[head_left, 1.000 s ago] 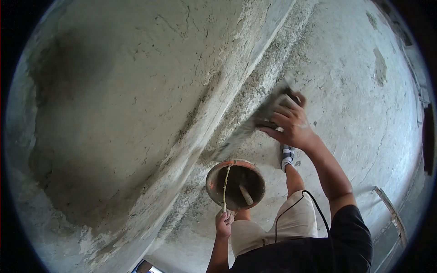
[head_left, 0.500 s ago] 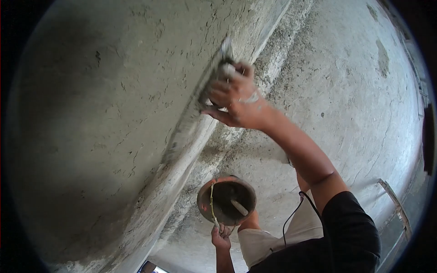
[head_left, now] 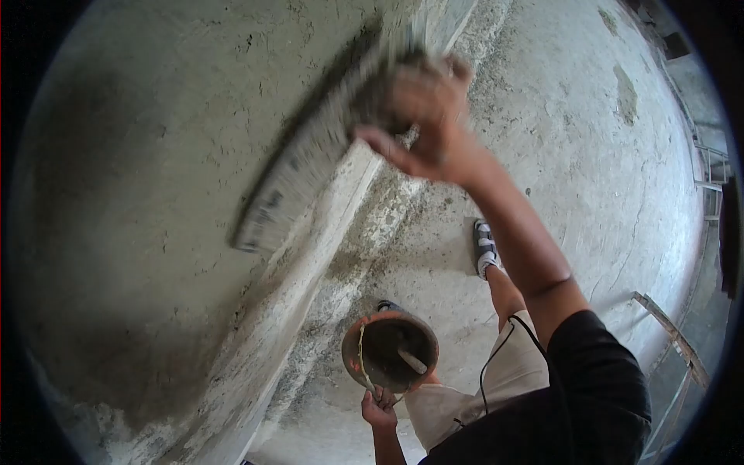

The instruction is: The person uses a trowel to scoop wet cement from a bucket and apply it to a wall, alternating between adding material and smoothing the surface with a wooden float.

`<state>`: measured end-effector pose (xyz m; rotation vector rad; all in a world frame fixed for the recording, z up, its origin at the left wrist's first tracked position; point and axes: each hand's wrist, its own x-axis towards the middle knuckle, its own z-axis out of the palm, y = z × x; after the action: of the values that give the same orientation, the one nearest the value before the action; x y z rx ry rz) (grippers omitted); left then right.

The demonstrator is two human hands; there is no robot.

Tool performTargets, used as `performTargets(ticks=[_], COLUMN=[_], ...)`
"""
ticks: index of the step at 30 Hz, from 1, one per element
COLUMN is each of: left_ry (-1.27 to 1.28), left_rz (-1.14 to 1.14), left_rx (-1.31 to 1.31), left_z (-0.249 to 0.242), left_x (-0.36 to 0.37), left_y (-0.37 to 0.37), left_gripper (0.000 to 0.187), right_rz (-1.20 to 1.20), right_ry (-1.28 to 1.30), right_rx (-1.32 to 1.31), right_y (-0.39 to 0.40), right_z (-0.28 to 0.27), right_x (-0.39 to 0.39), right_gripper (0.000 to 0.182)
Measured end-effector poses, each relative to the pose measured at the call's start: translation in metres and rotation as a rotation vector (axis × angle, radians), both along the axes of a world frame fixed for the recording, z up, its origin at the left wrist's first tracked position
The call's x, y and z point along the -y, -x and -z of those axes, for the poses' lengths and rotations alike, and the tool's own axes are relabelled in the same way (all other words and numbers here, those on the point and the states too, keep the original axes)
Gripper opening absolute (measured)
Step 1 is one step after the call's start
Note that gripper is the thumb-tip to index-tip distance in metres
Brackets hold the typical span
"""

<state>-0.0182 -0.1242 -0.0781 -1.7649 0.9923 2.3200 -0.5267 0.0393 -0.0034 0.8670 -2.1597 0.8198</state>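
My right hand (head_left: 426, 101), blurred by motion, grips a long plastering float (head_left: 298, 174). The float's grey, mortar-smeared blade slants along the edge of the wet plastered wall (head_left: 139, 201). Its handle is mostly hidden behind my fingers. Lower down, my left hand (head_left: 380, 407) is closed on the cord handle of a round, reddish-rimmed bucket (head_left: 431, 335). The bucket hangs tilted, its opening towards me. Inside it lies a tool whose pale handle (head_left: 412, 361) shows; its other end I cannot make out.
A rough concrete ledge (head_left: 310, 240) runs diagonally beside the plaster. Concrete floor (head_left: 573, 147) spreads to the right, and my sandalled foot (head_left: 484, 248) stands on it. At the lower right is a wooden frame (head_left: 673, 337). A dark cable hangs by my shorts.
My right hand has moved up and to the right with the float, whose blade now shows more of its face. The bucket has shifted slightly down. My sandalled foot has come into view.
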Motion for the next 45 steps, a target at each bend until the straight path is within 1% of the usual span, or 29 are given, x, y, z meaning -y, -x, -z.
performTargets(ticks=[1,2,3,5,7,8,9,11,13,14,15,17,18,20,23,24,27,29,30,32,34,35,37,38,39,40,42,43,45], left_ry=[-0.003,-0.038,-0.039,-0.018,-0.026,-0.034,-0.039,-0.060,-0.082,-0.049,-0.015,-0.035,-0.061,-0.063,-0.033,-0.018,-0.081,-0.062,-0.041,-0.027,-0.008,-0.001,0.008,0.006,0.005,0.007,-0.035,-0.045,-0.031], left_rz=[0.000,0.024,0.023,-0.014,0.000,0.011,0.022,0.031,0.045,0.003,-0.040,-0.022,-0.010,-0.007,0.005,0.023,0.057,0.064,0.077,0.054,0.027,0.009,-0.014,-0.045,-0.072,-0.062,-0.077,-0.077,-0.059], left_rx=[0.003,-0.045,-0.028,-0.070,-0.065,-0.099,-0.133,-0.171,-0.206,-0.153,-0.104,-0.154,-0.185,-0.153,-0.128,-0.116,-0.124,-0.122,-0.123,-0.110,-0.092,-0.092,-0.102,-0.075,-0.046,-0.050,-0.150,-0.140,-0.152], left_z=[-0.001,-0.002,-0.003,0.004,0.012,0.015,0.017,0.026,0.027,0.025,0.021,0.018,0.016,0.009,0.010,0.011,0.013,0.013,0.013,0.017,0.018,0.020,0.026,0.026,0.024,0.019,0.014,0.012,0.015], left_x=[-0.002,-0.003,-0.005,-0.014,-0.018,-0.018,-0.019,-0.017,-0.023,-0.026,-0.029,-0.027,-0.027,-0.024,-0.021,-0.020,-0.015,-0.020,-0.020,-0.019,-0.017,-0.014,-0.016,-0.016,-0.015,-0.013,-0.015,-0.017,-0.017], left_y=[-0.001,0.001,0.000,0.002,0.001,-0.001,-0.003,-0.004,-0.001,0.006,0.011,0.013,0.012,0.007,0.012,0.013,0.007,0.007,0.006,0.006,-0.001,-0.004,-0.005,-0.006,-0.007,-0.006,-0.001,-0.003,0.000], left_gripper=[0.036,0.034,0.034,0.032,0.031,0.032,0.032,0.032,0.031,0.031,0.031,0.031,0.030,0.030,0.030,0.029,0.030,0.030,0.031,0.031,0.031,0.031,0.031,0.031,0.031,0.031,0.030,0.030,0.029], right_rz=[-0.020,-0.055,-0.080,-0.149,-0.198,-0.138,-0.080,-0.127,-0.134,-0.101,-0.068,-0.193,-0.212,-0.207,-0.119,-0.102,-0.105,-0.126,-0.100,-0.059,-0.145,-0.170,-0.144,-0.146,-0.142,-0.132,-0.204,-0.202,-0.214], right_ry=[-0.005,0.014,0.036,0.152,0.152,0.025,-0.099,-0.080,-0.260,-0.371,-0.481,-0.562,-0.433,-0.297,0.001,0.050,0.080,0.060,0.085,0.126,-0.065,-0.041,-0.327,-0.577,-0.827,-0.822,-0.507,-0.516,-0.186], right_rx=[-0.026,0.103,0.230,0.108,0.087,0.058,0.028,0.186,0.423,0.398,0.369,0.622,0.679,0.572,0.048,-0.056,-0.183,-0.210,-0.180,-0.114,0.103,0.169,0.375,0.439,0.503,0.503,0.538,0.549,0.380], right_y=[0.010,0.013,0.017,0.024,0.020,0.007,-0.006,-0.031,-0.059,-0.075,-0.086,-0.096,-0.095,-0.087,-0.054,-0.038,-0.005,-0.004,-0.011,-0.030,-0.058,-0.071,-0.092,-0.103,-0.110,-0.115,-0.123,-0.124,-0.109], right_z=[-0.029,-0.043,-0.056,-0.053,-0.024,0.005,0.037,0.121,0.194,0.243,0.272,0.248,0.226,0.157,0.031,-0.001,-0.078,-0.079,-0.059,-0.011,0.045,0.088,0.183,0.235,0.267,0.261,0.240,0.213,0.125], right_x=[-0.003,0.000,0.004,0.018,0.024,0.031,0.038,0.057,0.062,0.062,0.058,0.037,0.030,0.020,0.019,0.020,0.038,0.046,0.052,0.064,0.074,0.082,0.087,0.086,0.080,0.069,0.047,0.042,0.044], right_gripper=[0.021,0.023,0.024,0.033,0.033,0.029,0.029,0.032,0.036,0.035,0.034,0.031,0.029,0.029,0.030,0.030,0.030,0.030,0.030,0.033,0.030,0.029,0.030,0.031,0.032,0.032,0.029,0.029,0.030])
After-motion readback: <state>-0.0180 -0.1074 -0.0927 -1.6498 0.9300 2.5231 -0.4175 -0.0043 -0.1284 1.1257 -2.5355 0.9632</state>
